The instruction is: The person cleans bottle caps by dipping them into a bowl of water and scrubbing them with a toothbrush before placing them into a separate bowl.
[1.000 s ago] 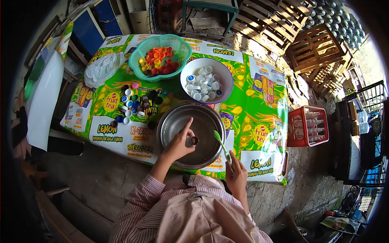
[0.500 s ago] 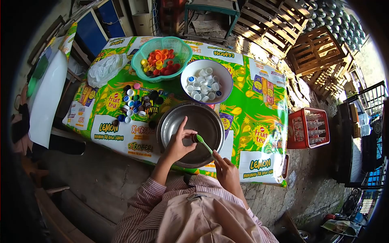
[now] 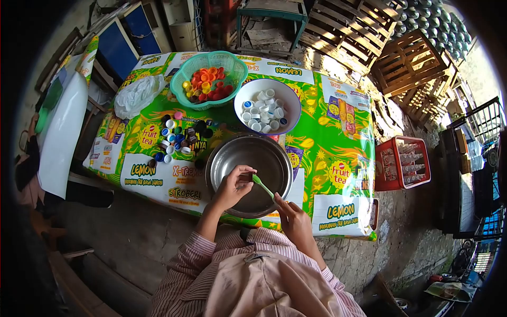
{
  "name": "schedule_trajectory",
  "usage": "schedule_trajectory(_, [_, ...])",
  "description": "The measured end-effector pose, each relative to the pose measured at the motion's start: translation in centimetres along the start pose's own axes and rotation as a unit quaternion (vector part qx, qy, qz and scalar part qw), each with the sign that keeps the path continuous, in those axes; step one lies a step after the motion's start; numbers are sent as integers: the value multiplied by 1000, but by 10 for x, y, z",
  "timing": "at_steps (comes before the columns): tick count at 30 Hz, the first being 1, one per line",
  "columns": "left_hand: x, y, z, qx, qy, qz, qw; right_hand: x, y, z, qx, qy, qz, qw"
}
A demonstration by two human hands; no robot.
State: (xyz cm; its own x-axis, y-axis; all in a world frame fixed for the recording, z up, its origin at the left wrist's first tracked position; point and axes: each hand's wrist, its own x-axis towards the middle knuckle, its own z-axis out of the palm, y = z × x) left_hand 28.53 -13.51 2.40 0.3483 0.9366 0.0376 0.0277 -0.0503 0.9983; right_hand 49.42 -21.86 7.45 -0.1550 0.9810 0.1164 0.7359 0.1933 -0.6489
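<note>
Over a metal bowl, my left hand is closed, its fingertips around a small dark cap that is mostly hidden. My right hand grips the lower end of a green brush, whose upper end touches the cap at my left fingertips. Loose bottle caps in blue, white and dark colours lie left of the metal bowl. Behind it, a white bowl holds white caps. The green basket beside that bowl holds red, orange and yellow caps.
A crumpled plastic bag lies on the patterned tablecloth at the back left. Right of the table stands a red crate with packed items. Wooden pallets and a green-framed stool are behind the table.
My left fingers, spread and raised before, have curled in around the cap. The brush and my right hand have shifted slightly left.
</note>
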Motion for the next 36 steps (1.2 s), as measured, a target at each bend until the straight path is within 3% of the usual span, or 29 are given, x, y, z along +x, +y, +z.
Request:
schedule_trajectory(6, [-1, -1, 0, -136, 4, -25, 990, 3, 3, 2, 11, 6, -20, 1000])
schedule_trajectory(8, [0, -5, -2, -98, 2, -42, 994, 3, 3, 0, 36, 12, -40, 999])
schedule_trajectory(11, [0, -5, 0, -83, 13, -68, 994, 6, -2, -6, -12, -4, 27, 1000])
schedule_trajectory(13, [1, -4, 2, -106, 21, -77, 991, 3, 3, -2, 21, -17, -20, 999])
schedule_trajectory(15, [2, -4, 3, -37, 20, -95, 995, 3, 5, -2, 19, -12, -10, 1000])
schedule_trajectory(24, [8, 2, 1, 16, 42, -182, 982, 6, 1, -9, -35, -16, -26, 999])
schedule_trajectory(28, [11, -1, 1, -24, 40, -187, 981, 6, 7, -8, -78, -8, -56, 995])
schedule_trajectory(31, [12, 5, 1, 27, 38, -223, 974, 7, 10, -10, -91, -15, -77, 993])
schedule_trajectory(33, [13, 5, 2, -5, -2, -254, 967, 10, 11, -13, -91, -20, -65, 993])
schedule_trajectory(36, [14, 16, 8, -53, 22, -311, 949, 14, 13, -24, -125, -10, -85, 989])
